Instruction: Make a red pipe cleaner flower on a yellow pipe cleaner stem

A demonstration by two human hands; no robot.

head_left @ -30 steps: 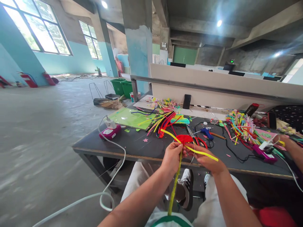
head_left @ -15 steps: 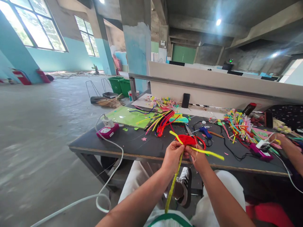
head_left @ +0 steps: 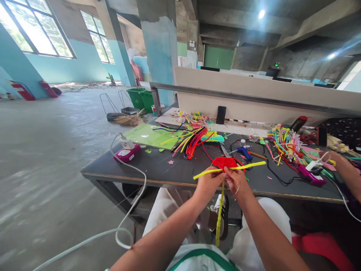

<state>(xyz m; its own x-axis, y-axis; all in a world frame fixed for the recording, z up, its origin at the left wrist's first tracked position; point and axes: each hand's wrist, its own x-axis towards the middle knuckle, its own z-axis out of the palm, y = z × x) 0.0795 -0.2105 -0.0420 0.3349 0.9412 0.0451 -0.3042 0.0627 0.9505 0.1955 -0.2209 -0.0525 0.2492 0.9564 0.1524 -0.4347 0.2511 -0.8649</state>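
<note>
Both my hands meet just over the table's front edge, fingers pinched at the base of a red fuzzy pipe-cleaner piece (head_left: 222, 162). A bright yellow pipe cleaner (head_left: 254, 165) runs across it, its ends sticking out left and right. My left hand (head_left: 209, 184) is closed on this crossing from the left. From the other side my right hand (head_left: 236, 181) presses thumb and fingers onto the same spot. A yellow-green wrapped stem (head_left: 219, 218) hangs down below the fingers. The exact joint is partly hidden by my fingertips.
Beyond my hands lie a bundle of pipe cleaners (head_left: 194, 145), a blue glue gun (head_left: 244, 152) and scissors (head_left: 225, 151). Purple power strips (head_left: 126, 153) sit at both sides with trailing cords. A phone (head_left: 221, 115) leans at the back. Another person's hand (head_left: 337, 162) is at right.
The yellow pipe cleaner has gone from bent to nearly straight across the red piece. The hanging stem has swung right and now points more nearly straight down.
</note>
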